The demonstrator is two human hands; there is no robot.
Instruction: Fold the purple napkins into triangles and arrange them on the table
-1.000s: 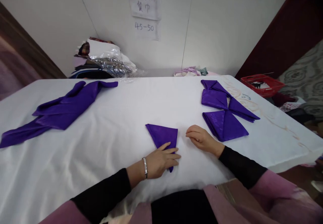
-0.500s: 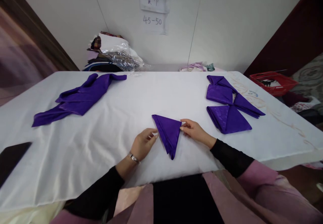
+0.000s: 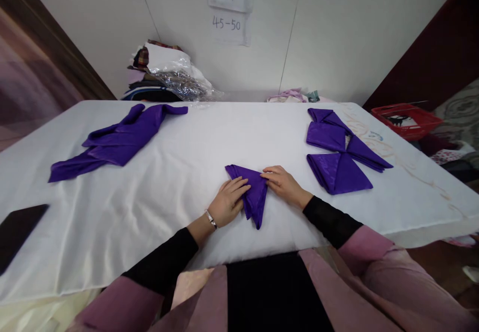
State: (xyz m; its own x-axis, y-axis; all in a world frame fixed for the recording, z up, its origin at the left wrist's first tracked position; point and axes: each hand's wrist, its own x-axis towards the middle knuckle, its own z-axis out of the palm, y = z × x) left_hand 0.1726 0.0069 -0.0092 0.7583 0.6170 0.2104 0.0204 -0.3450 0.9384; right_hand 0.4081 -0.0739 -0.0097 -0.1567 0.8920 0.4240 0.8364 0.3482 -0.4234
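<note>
A purple cloth napkin (image 3: 256, 188), folded into a layered triangle, lies on the white tablecloth (image 3: 209, 137) before me, one point toward my body. My left hand (image 3: 229, 201) rests flat over its left side, fingers stretched out together and covering part of the folds. At the upper right corner, the fingertips of my right hand (image 3: 283, 185) grip the edge of the same napkin; the thumb is partly hidden. To the right lie several folded purple napkins (image 3: 340, 172) close together. A loose, crumpled heap of purple cloth (image 3: 121, 140) is spread at the left.
A dark flat object (image 3: 20, 232) lies at the table's left edge. Behind the table are a pile of fabrics with clear plastic (image 3: 168, 73) and pinkish cloth (image 3: 287, 95). Beyond the right edge stands a red basket (image 3: 411, 130). Paper signs (image 3: 229, 25) hang on the wall.
My left hand has moved right and onto the napkin, its fingers now laid flat across the left side. My right hand has shifted slightly left and inward over the corner.
</note>
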